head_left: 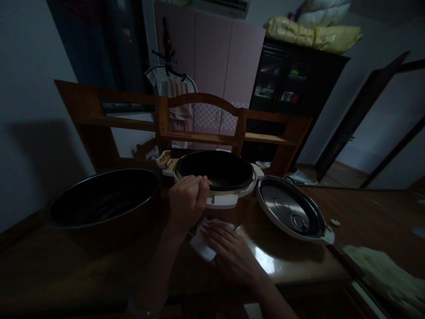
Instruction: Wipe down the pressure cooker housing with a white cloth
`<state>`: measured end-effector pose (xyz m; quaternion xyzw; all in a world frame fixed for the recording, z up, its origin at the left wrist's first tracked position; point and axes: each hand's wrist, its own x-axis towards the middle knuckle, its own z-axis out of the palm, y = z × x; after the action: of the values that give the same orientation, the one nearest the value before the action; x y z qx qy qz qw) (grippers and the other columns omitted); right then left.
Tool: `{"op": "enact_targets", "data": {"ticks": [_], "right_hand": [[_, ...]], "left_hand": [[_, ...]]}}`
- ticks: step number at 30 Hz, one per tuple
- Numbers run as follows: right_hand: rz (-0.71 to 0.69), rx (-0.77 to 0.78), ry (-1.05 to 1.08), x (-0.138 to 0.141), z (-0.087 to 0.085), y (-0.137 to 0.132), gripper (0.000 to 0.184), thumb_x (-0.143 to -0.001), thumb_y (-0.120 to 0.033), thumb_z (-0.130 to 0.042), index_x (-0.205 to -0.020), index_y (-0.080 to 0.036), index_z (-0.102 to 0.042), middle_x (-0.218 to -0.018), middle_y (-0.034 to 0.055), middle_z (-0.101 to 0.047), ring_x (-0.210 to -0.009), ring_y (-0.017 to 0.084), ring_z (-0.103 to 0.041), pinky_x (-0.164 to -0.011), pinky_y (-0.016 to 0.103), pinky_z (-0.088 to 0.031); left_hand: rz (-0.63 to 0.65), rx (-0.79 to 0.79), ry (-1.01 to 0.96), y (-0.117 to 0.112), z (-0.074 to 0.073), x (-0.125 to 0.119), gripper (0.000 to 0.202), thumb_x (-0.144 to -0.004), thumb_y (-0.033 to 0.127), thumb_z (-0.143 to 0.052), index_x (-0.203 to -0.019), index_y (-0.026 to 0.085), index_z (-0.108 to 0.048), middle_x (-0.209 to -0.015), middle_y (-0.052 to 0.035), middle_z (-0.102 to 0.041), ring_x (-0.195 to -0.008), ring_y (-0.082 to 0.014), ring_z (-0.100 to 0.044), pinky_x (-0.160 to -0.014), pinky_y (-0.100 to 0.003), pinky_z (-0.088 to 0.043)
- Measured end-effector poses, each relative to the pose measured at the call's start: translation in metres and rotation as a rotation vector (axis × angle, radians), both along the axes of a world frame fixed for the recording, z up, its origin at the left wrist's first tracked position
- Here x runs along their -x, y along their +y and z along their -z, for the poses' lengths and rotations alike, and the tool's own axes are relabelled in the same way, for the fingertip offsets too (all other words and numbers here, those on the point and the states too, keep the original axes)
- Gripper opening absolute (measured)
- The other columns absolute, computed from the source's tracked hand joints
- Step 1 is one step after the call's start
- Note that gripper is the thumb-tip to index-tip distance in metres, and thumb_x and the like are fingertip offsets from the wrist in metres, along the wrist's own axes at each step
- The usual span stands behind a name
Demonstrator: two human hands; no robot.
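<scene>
In the middle of the wooden desk stands a rice cooker (222,201) with its top off and a dark inside. My left hand (188,199) is closed over its front left rim, thumb uppermost. Below, my right hand (229,248) presses a crumpled white cloth or tissue (203,243) against the lower front of the cooker, fingers stretched over it. Whether the cloth also touches the desk I cannot tell. A wide black pot (109,212) sits on the left. The cooker's round lid (292,208) lies on the right, its metal inner side up.
Behind the cooker rises a wooden shelf frame (202,137). A small pale object (334,222) lies right of the lid. Light fabric (388,274) is at the lower right. The glossy desk top (275,261) reflects light. Pink wardrobe doors (212,66) stand at the back.
</scene>
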<state>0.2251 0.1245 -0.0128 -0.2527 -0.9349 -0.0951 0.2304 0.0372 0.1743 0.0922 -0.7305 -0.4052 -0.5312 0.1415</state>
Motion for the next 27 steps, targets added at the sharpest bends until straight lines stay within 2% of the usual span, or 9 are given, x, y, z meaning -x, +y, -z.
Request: {"op": "enact_targets", "data": {"ticks": [3, 9, 14, 23, 27], "right_hand": [[0.009, -0.015, -0.050, -0.009, -0.002, 0.001, 0.061, -0.091, -0.016, -0.042, -0.151, -0.010, -0.033, -0.158, 0.0067, -0.025, -0.148, 0.021, -0.019, -0.120, 0.042, -0.031], [0.026, -0.155, 0.002, -0.028, -0.014, 0.013, 0.053, -0.090, -0.014, -0.043, -0.143, -0.010, -0.044, -0.155, 0.0053, -0.033, -0.147, 0.019, -0.023, -0.120, 0.040, -0.030], [0.022, -0.203, 0.024, -0.028, -0.025, 0.019, 0.055, -0.089, -0.015, -0.043, -0.144, -0.010, -0.042, -0.155, 0.0057, -0.032, -0.147, 0.021, -0.024, -0.120, 0.042, -0.029], [-0.029, -0.195, -0.005, -0.019, -0.018, 0.016, 0.053, -0.092, -0.014, -0.042, -0.145, -0.010, -0.042, -0.157, 0.0028, -0.027, -0.147, 0.019, -0.022, -0.120, 0.037, -0.029], [-0.028, -0.138, -0.066, -0.018, -0.016, 0.013, 0.050, -0.096, -0.015, -0.040, -0.146, -0.010, -0.043, -0.158, 0.0028, -0.027, -0.148, 0.017, -0.020, -0.123, 0.037, -0.025]], "left_hand": [[-0.004, 0.004, -0.002, 0.000, 0.000, 0.000, 0.032, -0.098, 0.022, -0.039, -0.078, 0.015, -0.063, -0.080, -0.0047, -0.066, -0.079, -0.0160, -0.060, -0.078, -0.034, -0.041], [-0.005, 0.004, 0.000, 0.001, 0.000, 0.000, 0.032, -0.098, 0.022, -0.039, -0.077, 0.015, -0.062, -0.079, -0.0042, -0.065, -0.078, -0.0158, -0.060, -0.077, -0.034, -0.040], [-0.003, -0.003, -0.005, 0.000, 0.000, 0.000, 0.031, -0.098, 0.021, -0.040, -0.078, 0.015, -0.063, -0.078, -0.0038, -0.065, -0.077, -0.0153, -0.059, -0.076, -0.034, -0.040], [0.000, -0.014, -0.019, 0.000, 0.000, -0.001, 0.031, -0.098, 0.022, -0.039, -0.078, 0.016, -0.062, -0.079, -0.0033, -0.066, -0.077, -0.0156, -0.060, -0.077, -0.033, -0.040], [0.000, -0.015, -0.018, 0.001, 0.000, -0.001, 0.031, -0.098, 0.022, -0.039, -0.077, 0.016, -0.062, -0.080, -0.0041, -0.067, -0.079, -0.0160, -0.061, -0.078, -0.033, -0.041]]}}
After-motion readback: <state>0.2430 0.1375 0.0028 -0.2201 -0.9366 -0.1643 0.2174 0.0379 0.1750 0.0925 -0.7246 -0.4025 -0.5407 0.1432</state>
